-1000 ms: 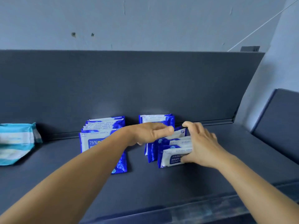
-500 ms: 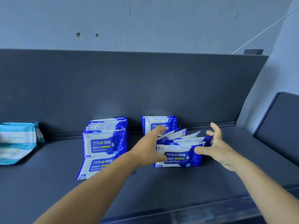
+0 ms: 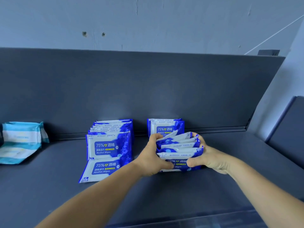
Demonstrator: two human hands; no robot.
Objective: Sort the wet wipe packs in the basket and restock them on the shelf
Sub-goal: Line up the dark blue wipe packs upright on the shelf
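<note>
Head view, nearest first: two bare forearms reach in over the dark shelf (image 3: 213,191), and both hands close on one bunch of blue wet wipe packs (image 3: 178,149) that stands on the shelf right of centre. The left hand (image 3: 152,159) curls round the bunch's left end, thumb across the front of the nearest pack, and the right hand (image 3: 203,156) clasps the right end, so each grip is grasping the same bunch, squeezing it from both sides. These look like light, soft foil pouches with a glossy skin, likely slippery and apt to fan apart or slide over one another; the tops already splay unevenly between the palms. Pressing the short ends together, as now, seems the safest hold, with a thumb in front to stop the front pack tipping forward. Its label reads "75%" with Chinese characters, partly covered, and "Wipes" below. Just to the left, apart from the hands, the left row of packs (image 3: 109,145) stands upright with its front pack (image 3: 102,170) leaning forward; both read "75%" and "Alcohol Wipes". Behind the held bunch two more packs (image 3: 165,127) lean on the back panel (image 3: 148,89), also marked "75%". Far left lies a teal and white pack (image 3: 21,140), its printing too blurred to read.
</note>
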